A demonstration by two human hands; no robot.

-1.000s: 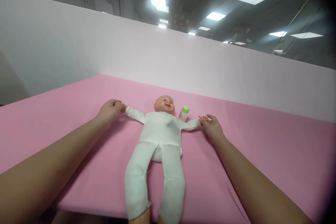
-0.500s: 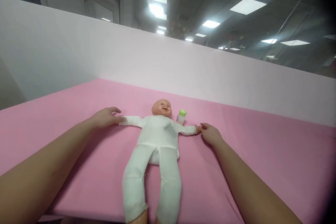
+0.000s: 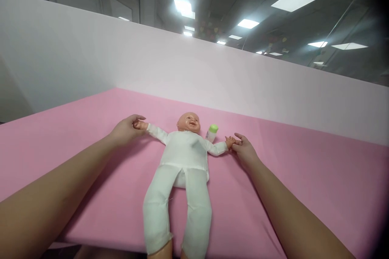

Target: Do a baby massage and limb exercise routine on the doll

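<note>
A baby doll in a white suit lies face up on the pink table, arms spread and legs toward me. My left hand holds the doll's small hand at the left side. My right hand pinches the doll's other hand at the right side, lifted slightly off the table. A small white bottle with a green cap lies beside the doll's head, just behind its arm.
A pale partition wall runs along the far edge of the table. The doll's feet hang over the near table edge. Ceiling lights and a door show beyond the wall.
Both doll arms have been raised a little from flat. My left hand has gone from resting on the doll's wrist to gripping its hand; my right hand has moved slightly inward.
</note>
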